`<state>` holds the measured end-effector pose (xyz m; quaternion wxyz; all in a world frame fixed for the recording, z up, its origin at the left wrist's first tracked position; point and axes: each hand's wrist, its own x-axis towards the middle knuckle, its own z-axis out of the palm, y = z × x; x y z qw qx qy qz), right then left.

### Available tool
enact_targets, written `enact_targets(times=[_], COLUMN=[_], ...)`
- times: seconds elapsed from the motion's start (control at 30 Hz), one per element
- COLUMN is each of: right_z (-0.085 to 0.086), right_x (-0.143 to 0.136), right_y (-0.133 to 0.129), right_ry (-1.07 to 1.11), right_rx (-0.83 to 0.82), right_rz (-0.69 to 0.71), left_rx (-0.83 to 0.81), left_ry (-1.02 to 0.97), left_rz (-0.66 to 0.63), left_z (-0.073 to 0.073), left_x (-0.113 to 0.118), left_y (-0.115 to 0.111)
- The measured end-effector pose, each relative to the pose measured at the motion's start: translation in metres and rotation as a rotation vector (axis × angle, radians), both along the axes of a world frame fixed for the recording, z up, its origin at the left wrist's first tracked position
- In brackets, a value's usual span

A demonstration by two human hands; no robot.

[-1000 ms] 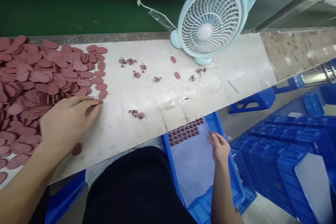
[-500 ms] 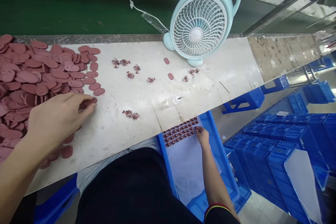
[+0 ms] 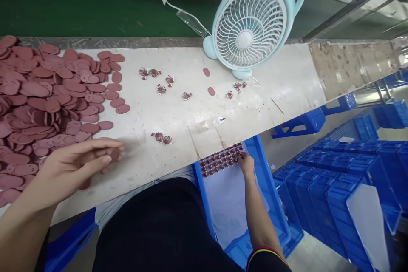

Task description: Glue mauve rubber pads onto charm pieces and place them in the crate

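Note:
My left hand is at the near edge of a heap of reddish oval pieces on the white table, and pinches one reddish oval piece between thumb and fingers. Over the blue tray, my right hand has its fingers pressed together at the right end of the rows of small brown pieces. What those fingertips hold is too small to make out. White sheeting lies under the rows.
A light blue fan stands at the table's back. Small brown clusters, two loose ovals and a clear bottle with a dark tip lie mid-table. Stacked blue crates are at the right.
My left hand has moved toward me and lifted off the heap, turning so that the oval piece in its fingers shows. My right hand has stayed at the end of the rows. The view has shifted slightly.

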<state>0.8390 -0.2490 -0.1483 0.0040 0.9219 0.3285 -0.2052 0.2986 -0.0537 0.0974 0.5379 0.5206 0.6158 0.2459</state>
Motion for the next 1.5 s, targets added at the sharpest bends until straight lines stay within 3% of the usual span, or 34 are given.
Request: enact_targets(times=[0.17,0.33,0.63,0.8,0.93,1.03,1.17,1.23,1.27,1.33,1.43,1.5], right_z=[0.006,0.01,0.017,0.044,0.086,0.122,0.155,0.161,0.162,0.165,0.179,0.195], right_x=[-0.005,-0.017,-0.032,-0.041,-0.062,-0.103,-0.179,-0.209,-0.219,-0.229,-0.236,-0.243], right_y=[-0.004,-0.011,-0.001,0.012,0.026,0.037,0.076,0.11,0.129,0.163,0.191,0.188], right_ry=[-0.056,-0.011,0.132,0.213,0.324,0.551,1.029,1.786,2.062,2.375,2.5,2.392], right_rx=[0.012,0.006,0.008,0.192,0.53,0.768,0.857,0.924,0.911,0.913,0.898,0.87], right_rz=[0.018,0.075,-0.061,-0.23,-0.366,-0.415,-0.42,-0.57,-0.613,-0.615,-0.578,-0.547], left_rx=[-0.009,-0.092,-0.168,-0.193,-0.286,-0.368,-0.474,-0.523,-0.543,-0.572,-0.576,-0.555], left_ry=[-0.069,-0.147,-0.276,-0.358,-0.5,-0.653,-0.88,-0.976,-1.014,-1.075,-1.147,-1.168], left_rz=[-0.05,0.041,0.11,0.201,0.302,0.385,0.364,0.347,0.338,0.316,0.285,0.288], left_z=[-0.017,-0.034,-0.017,-0.018,-0.025,-0.033,-0.04,-0.039,-0.037,-0.033,-0.029,-0.029], left_x=[-0.02,-0.031,-0.012,-0.013,-0.018,-0.007,0.026,0.043,0.05,0.06,0.067,0.07], left_y=[-0.013,-0.026,-0.029,-0.033,-0.042,-0.053,-0.064,-0.069,-0.071,-0.074,-0.077,-0.077])
